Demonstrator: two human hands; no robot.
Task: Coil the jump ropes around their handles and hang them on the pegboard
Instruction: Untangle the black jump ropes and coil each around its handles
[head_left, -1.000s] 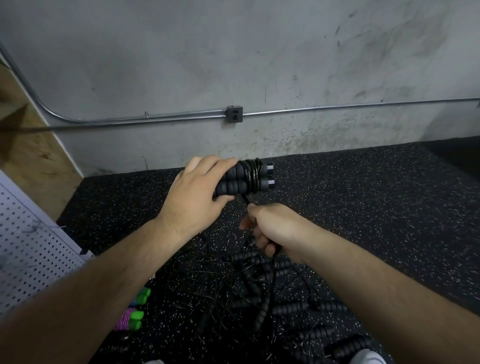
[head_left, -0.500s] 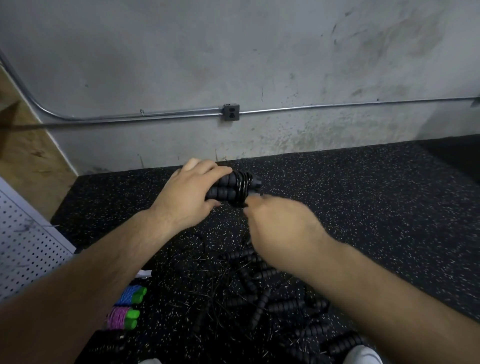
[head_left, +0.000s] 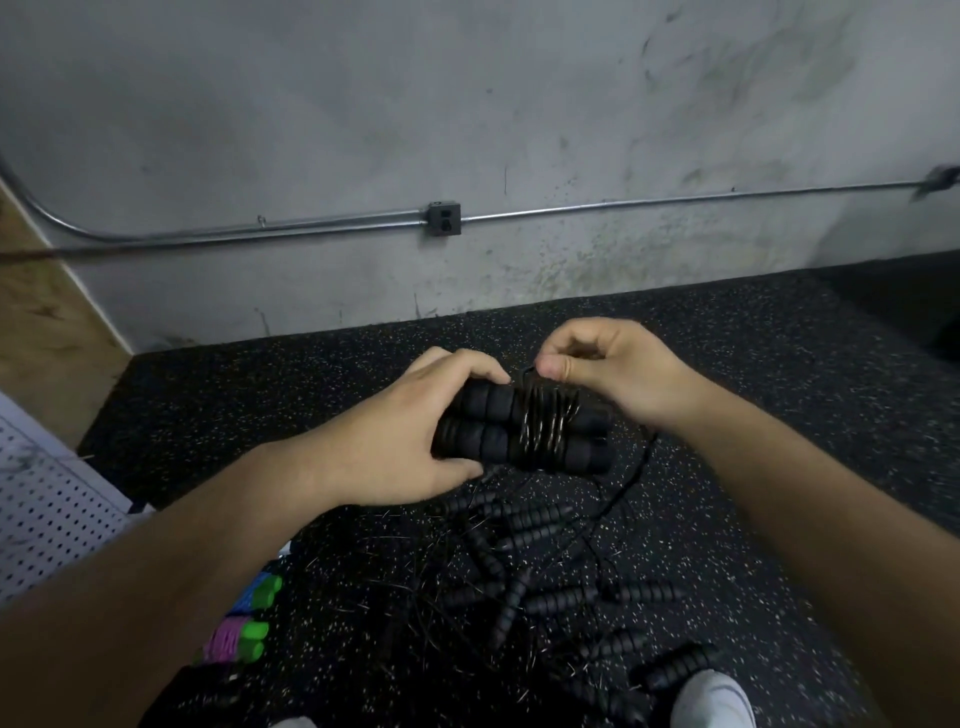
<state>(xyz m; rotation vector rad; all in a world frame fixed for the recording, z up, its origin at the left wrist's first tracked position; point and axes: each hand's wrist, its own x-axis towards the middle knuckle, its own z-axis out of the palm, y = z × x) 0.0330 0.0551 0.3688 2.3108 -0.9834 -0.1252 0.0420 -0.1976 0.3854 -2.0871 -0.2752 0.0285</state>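
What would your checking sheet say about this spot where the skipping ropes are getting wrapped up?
Surface: black speckled mat.
Job's things: two black handles side by side, rope wound round them; loose black ropes in a heap; purple bundle and blue bundle with green handles; pegboard at left.
Clutter: nothing seen.
Grips: left hand holds the handles; right hand pinches the rope above the coil.
Cables: slack rope tail hangs to the mat; metal conduit with outlet box on the wall.
Surroundings: stained grey wall; white shoe at the bottom edge.
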